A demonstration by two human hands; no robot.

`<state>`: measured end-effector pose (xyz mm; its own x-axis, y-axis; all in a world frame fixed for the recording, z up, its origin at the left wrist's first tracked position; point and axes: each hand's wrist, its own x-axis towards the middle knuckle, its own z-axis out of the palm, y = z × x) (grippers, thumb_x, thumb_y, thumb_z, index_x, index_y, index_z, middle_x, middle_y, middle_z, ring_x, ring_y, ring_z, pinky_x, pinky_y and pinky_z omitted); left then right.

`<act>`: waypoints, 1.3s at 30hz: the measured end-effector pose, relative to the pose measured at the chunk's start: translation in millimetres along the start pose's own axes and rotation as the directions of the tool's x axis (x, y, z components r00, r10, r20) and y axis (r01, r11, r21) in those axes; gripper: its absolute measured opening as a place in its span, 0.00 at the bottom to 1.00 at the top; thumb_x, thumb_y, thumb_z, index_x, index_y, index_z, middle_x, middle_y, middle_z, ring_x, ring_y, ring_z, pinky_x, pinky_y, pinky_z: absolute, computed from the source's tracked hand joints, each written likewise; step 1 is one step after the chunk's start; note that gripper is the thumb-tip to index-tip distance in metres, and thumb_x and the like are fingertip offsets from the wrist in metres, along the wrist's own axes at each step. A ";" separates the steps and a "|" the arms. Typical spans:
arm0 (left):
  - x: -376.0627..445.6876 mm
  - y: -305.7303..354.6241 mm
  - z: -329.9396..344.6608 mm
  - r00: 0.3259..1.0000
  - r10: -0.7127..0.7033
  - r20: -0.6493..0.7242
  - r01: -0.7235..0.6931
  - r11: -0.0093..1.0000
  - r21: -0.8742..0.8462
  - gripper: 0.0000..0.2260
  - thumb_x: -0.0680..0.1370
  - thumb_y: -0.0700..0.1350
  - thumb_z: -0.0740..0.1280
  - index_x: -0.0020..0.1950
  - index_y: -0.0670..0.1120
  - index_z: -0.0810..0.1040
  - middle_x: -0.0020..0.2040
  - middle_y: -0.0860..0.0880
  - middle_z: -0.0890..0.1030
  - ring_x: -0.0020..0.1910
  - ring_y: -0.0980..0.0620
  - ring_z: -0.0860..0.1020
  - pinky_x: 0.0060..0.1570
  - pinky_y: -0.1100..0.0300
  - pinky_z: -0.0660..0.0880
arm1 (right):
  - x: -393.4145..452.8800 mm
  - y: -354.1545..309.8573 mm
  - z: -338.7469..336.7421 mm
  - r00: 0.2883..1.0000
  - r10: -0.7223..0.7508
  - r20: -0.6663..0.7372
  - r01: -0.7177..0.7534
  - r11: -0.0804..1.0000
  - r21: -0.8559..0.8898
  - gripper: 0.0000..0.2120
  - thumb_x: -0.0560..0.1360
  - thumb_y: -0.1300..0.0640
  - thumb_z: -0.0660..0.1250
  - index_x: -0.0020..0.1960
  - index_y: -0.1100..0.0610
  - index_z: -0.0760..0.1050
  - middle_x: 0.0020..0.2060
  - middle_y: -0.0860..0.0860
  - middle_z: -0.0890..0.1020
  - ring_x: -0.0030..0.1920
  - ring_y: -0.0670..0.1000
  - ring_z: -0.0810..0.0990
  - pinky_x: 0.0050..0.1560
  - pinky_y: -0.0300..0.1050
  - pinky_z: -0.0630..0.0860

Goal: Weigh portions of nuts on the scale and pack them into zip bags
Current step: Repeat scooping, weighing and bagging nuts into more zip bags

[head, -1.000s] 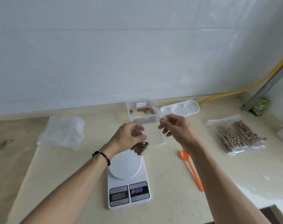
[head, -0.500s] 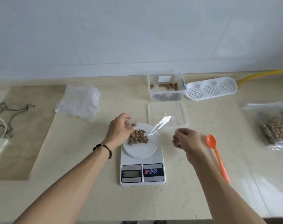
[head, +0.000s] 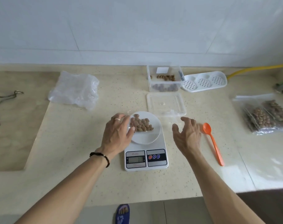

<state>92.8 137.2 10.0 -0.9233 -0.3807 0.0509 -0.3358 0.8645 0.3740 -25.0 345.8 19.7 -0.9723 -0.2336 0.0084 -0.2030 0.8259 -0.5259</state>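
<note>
A white digital scale [head: 157, 143] stands at the middle of the counter, its display lit. On its round platform [head: 145, 137] lies a clear zip bag of brown nuts [head: 141, 125]; the thin plastic is hard to make out. My left hand [head: 117, 135] sits at the platform's left edge with fingers spread, its thumb and fingertips touching the bag's left side. To the right of the scale my right hand [head: 187, 134] hovers empty, fingers loosely bent. Behind the scale a clear box [head: 164, 80] holds more nuts.
The box's clear lid [head: 165, 103] lies flat behind the scale. An orange spoon [head: 213, 143] lies right of my right hand. Filled nut bags [head: 266, 118] lie far right, a pile of empty bags [head: 74, 90] back left, a white perforated tray [head: 204, 81] back right.
Both hands held the bag of nuts up in the air, then lowered it onto the scale. My right hand let go and moved right. My left hand's grip loosened.
</note>
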 end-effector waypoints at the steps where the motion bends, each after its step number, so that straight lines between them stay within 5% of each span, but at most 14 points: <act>1: -11.5 -1.8 1.9 1.000 0.016 -0.004 -0.016 1.000 0.022 0.22 0.79 0.53 0.61 0.69 0.42 0.71 0.65 0.41 0.73 0.66 0.40 0.71 0.64 0.46 0.70 | -8.1 -0.2 1.3 0.997 -0.073 0.000 0.073 0.996 -0.050 0.21 0.78 0.51 0.64 0.68 0.59 0.70 0.65 0.57 0.74 0.66 0.59 0.70 0.61 0.58 0.68; 6: -69.4 -8.5 16.7 0.998 0.011 0.058 -0.021 0.986 0.163 0.30 0.80 0.58 0.51 0.74 0.38 0.64 0.73 0.39 0.67 0.76 0.39 0.59 0.73 0.41 0.56 | -46.9 4.4 9.7 0.952 -0.281 0.122 0.299 0.938 -0.177 0.29 0.78 0.41 0.52 0.73 0.57 0.66 0.74 0.56 0.67 0.75 0.58 0.63 0.73 0.58 0.59; 13: -123.7 -3.4 34.8 0.994 -0.003 0.109 -0.019 0.979 0.201 0.35 0.79 0.63 0.44 0.79 0.41 0.55 0.78 0.40 0.57 0.79 0.42 0.48 0.74 0.42 0.47 | -92.0 19.1 10.9 0.906 -0.286 0.311 0.362 0.906 -0.219 0.41 0.73 0.33 0.34 0.80 0.53 0.48 0.80 0.52 0.50 0.79 0.52 0.44 0.77 0.53 0.41; 18: -140.3 1.7 38.8 0.994 -0.018 0.112 -0.008 0.975 0.221 0.36 0.78 0.65 0.40 0.80 0.44 0.47 0.80 0.42 0.51 0.79 0.44 0.42 0.75 0.43 0.42 | -108.2 26.8 12.5 0.902 -0.284 0.325 0.366 0.902 -0.229 0.40 0.73 0.33 0.34 0.80 0.52 0.46 0.80 0.51 0.47 0.79 0.52 0.42 0.76 0.52 0.39; 39: -125.6 5.1 27.0 0.994 -0.014 0.112 -0.006 0.985 0.175 0.37 0.77 0.65 0.36 0.80 0.44 0.47 0.80 0.42 0.49 0.78 0.45 0.38 0.74 0.46 0.37 | -99.8 20.3 6.4 0.913 -0.277 0.300 0.344 0.917 -0.200 0.41 0.73 0.33 0.32 0.80 0.52 0.47 0.80 0.52 0.47 0.79 0.52 0.43 0.76 0.52 0.40</act>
<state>202.1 198.3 -19.5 -0.9335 -0.3537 -0.0582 -0.3579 0.9108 0.2058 68.7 382.7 2.8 -0.7968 -0.5956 -0.1019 -0.5437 0.7803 -0.3091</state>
